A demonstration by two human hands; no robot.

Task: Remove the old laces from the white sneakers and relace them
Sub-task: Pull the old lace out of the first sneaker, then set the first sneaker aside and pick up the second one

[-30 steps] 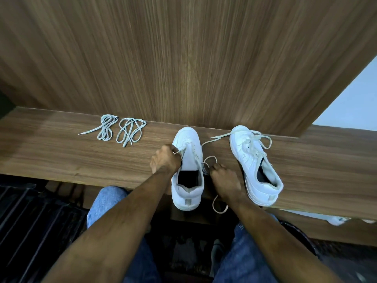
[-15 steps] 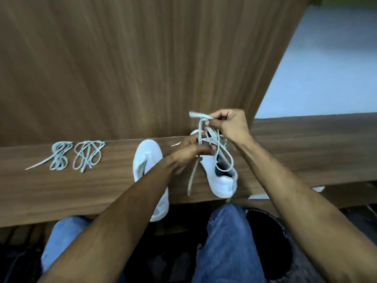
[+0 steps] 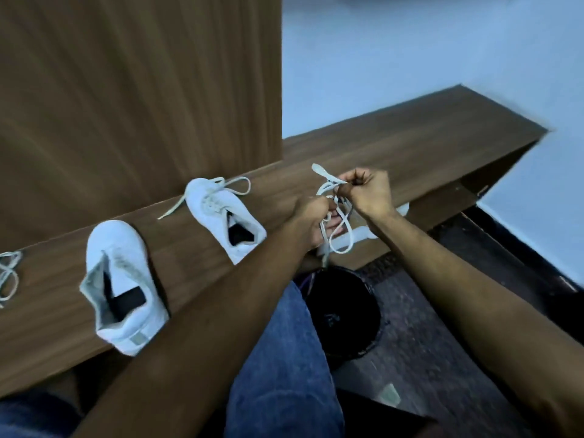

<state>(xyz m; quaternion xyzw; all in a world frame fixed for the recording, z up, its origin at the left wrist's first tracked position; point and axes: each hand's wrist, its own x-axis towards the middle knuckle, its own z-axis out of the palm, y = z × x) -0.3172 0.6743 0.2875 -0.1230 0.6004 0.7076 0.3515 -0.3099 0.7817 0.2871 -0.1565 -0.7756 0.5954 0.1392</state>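
Two white low-top sneakers (image 3: 126,279) (image 3: 224,216) w/ black insoles; pale grey-white flat lace (image 3: 336,222); brown wood-grain bench (image 3: 410,147) & panel (image 3: 126,90) — blue denim jeans (image 3: 284,358); black round bin (image 3: 344,311); pale blue wall (image 3: 410,42).

bare forearms (image 3: 458,279), blue jeans (image 3: 284,358)

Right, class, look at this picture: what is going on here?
A person seated at a wooden bench is taking old laces out of white sneakers. Both hands, the left hand and the right hand, grip a loose white lace above a black bin. The nearer sneaker has no lace; the farther sneaker is laced, its ends loose. Spare laces lie at the bench's left end.
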